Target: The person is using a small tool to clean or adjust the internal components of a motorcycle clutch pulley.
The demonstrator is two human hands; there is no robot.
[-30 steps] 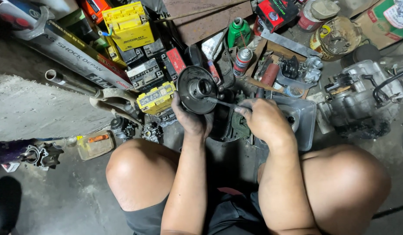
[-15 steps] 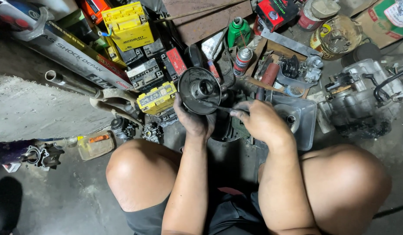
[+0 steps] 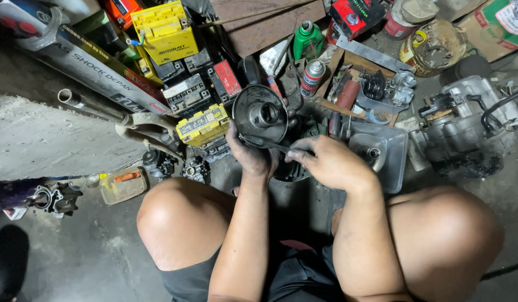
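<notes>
Head view shows left hand (image 3: 253,159) fingers closed under a round dark metal drum (image 3: 261,116), right hand (image 3: 330,163) pinching a thin brush (image 3: 270,144) against its lower rim above the floor; steady, short strokes with the drum tilted should clean best.

Yellow battery (image 3: 165,29), green bottle (image 3: 307,39), dark grey round part (image 3: 260,116).

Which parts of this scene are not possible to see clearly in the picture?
All head view.
- Tool tip: too small and dark against the round part.
- Left hand palm: faces away from the camera.
- Right hand fingertips: curled under.
- Box: cut by the top right edge.
</notes>
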